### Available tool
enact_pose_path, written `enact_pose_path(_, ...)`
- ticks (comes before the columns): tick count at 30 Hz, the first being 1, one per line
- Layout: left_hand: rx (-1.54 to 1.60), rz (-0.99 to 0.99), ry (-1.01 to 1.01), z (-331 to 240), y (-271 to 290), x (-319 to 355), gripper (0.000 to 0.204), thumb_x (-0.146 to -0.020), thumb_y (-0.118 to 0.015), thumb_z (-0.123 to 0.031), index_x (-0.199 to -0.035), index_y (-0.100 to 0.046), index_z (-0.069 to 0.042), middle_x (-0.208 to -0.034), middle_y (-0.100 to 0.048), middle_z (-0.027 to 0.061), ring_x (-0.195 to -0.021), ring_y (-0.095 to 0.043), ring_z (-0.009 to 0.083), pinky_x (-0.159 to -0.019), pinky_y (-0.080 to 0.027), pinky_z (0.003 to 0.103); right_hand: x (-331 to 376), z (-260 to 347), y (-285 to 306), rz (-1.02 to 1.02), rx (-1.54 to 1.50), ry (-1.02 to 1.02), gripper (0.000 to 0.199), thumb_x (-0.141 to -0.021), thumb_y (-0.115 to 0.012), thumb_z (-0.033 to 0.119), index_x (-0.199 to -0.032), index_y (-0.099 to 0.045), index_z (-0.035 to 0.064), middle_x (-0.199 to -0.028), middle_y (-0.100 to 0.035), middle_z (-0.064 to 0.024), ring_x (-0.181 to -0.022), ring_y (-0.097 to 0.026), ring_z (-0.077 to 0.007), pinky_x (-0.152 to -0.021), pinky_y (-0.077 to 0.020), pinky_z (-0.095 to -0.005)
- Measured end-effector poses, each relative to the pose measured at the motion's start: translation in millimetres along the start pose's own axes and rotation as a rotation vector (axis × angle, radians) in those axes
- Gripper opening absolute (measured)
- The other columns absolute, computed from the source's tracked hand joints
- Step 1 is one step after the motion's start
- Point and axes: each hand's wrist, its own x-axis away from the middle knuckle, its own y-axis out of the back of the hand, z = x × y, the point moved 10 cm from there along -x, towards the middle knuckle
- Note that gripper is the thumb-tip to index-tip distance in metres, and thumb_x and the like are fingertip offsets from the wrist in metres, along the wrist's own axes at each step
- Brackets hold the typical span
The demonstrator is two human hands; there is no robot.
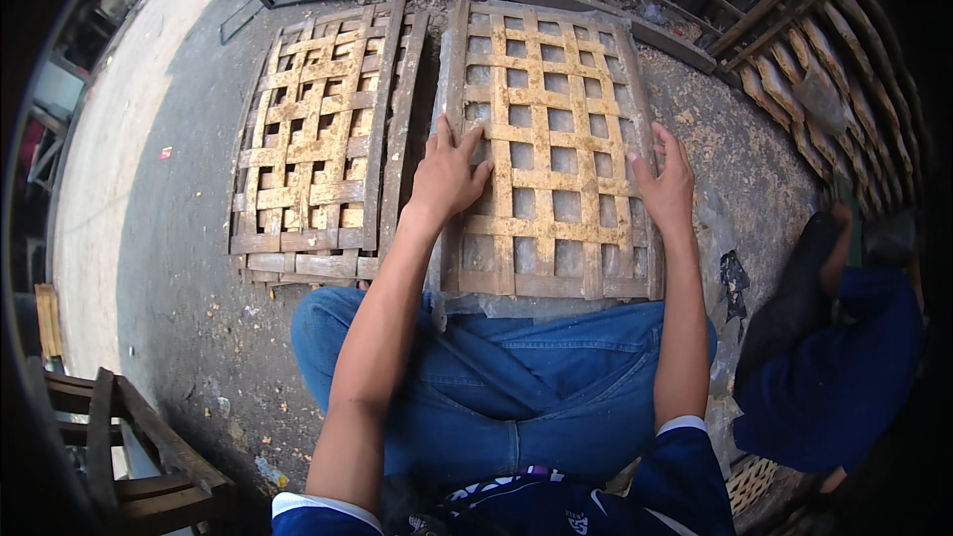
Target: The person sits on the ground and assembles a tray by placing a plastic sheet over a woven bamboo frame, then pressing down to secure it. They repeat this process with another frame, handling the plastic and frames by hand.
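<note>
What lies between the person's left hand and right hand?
In the head view, a wooden lattice panel spans the stretch between the left hand and the right hand.

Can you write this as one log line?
left hand: on lattice frame, left side; right hand: at its right side; leftward: stacked lattice frames

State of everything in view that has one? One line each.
Left hand: open, fingers spread on the front rack's left side
Right hand: open, at its right side
Front rack: lying flat, lattice up
Plastic sheet: under the front rack, showing through gaps
Rack stack: piled flat, left of the front rack
Floor: littered with scraps
Co-worker: at right, posture unclear
</note>
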Motion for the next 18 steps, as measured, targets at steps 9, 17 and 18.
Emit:
enact_pose_path(9, 0.076, 0.041, -0.003, -4, 1, 0, 0.061, -0.096, -0.062, -0.038, -0.150, -0.045, -0.015, -0.151, -0.025, 0.0449, -0.137, -0.037, 0.0572, -0.112, -0.040, 0.051, 12, -72, 3, 0.199, 0.525, -0.324, 0.074, -0.082, -0.078, 0.036, -0.142, -0.052, 0.0036, -0.139, -0.057, -0.0231, -0.125, -0.057, -0.0371, -0.106, -0.0448, -0.0440)
enact_pose_path(17, 0.012, 0.002, -0.017, -4, 1, -2, 0.061, -0.094, -0.063, -0.038, -0.149, -0.046, -0.016, -0.152, -0.028, 0.0412, -0.133, -0.044, 0.0523, -0.105, -0.048, 0.048, 16, -84, 2, 0.258, 0.400, -0.444, 0.038, -0.084, -0.072, 0.032, -0.111, -0.071, 0.0063, -0.102, -0.074, -0.0176, -0.101, -0.070, -0.0357, -0.088, -0.0526, -0.0462)
enact_pose_path(18, 0.020, 0.002, -0.014, -3, 1, -1, 0.061, -0.094, -0.064, -0.038, -0.149, -0.046, -0.016, -0.152, -0.028, 0.0414, -0.133, -0.044, 0.0525, -0.105, -0.047, 0.048, 16, -78, 3, 0.249, 0.425, -0.436, 0.037, -0.085, -0.071, 0.033, -0.110, -0.071, 0.0057, -0.102, -0.073, -0.0183, -0.101, -0.070, -0.0363, -0.088, -0.0528, -0.0467)
